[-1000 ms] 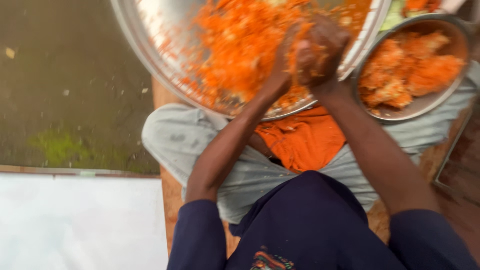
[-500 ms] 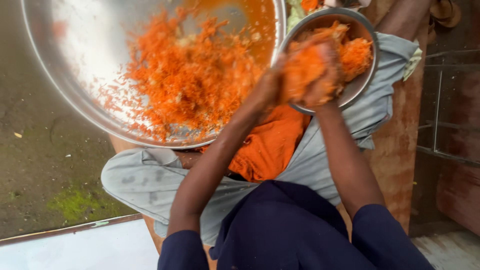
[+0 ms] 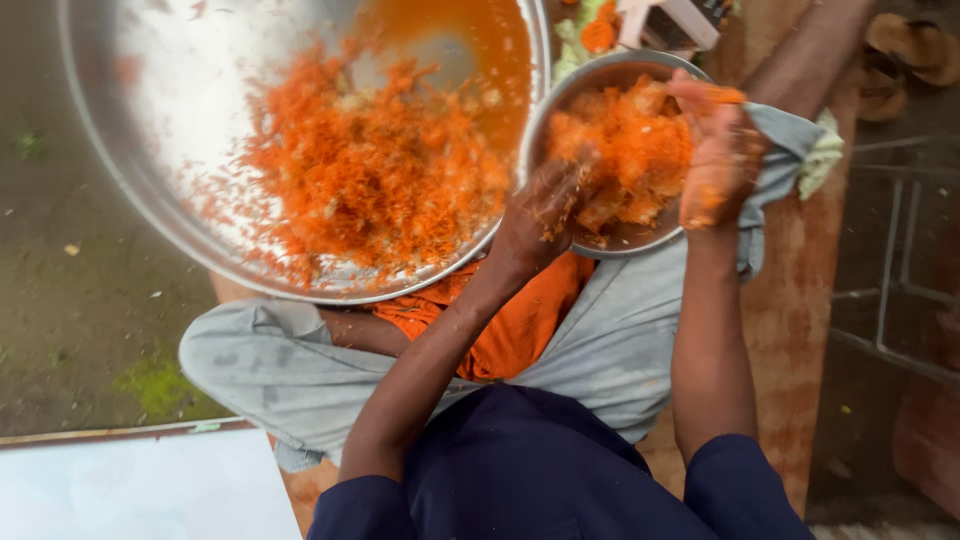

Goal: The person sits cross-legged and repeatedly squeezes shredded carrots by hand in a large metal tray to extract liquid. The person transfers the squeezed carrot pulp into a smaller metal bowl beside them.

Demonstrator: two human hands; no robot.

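Grated orange mash (image 3: 625, 150) lies heaped in the small steel bowl (image 3: 560, 95), which rests on the person's lap – wet, soft and loose, it looks apt to crumble and slip unless scooped from beneath and pressed into a clump. The left hand (image 3: 545, 210) curls loosely at the bowl's near rim, fingers smeared; the right hand (image 3: 715, 150) hangs over the far side, half open, coated (nothing clearly held). Beside it, a large steel basin (image 3: 130, 180) holds more shreds and orange juice.
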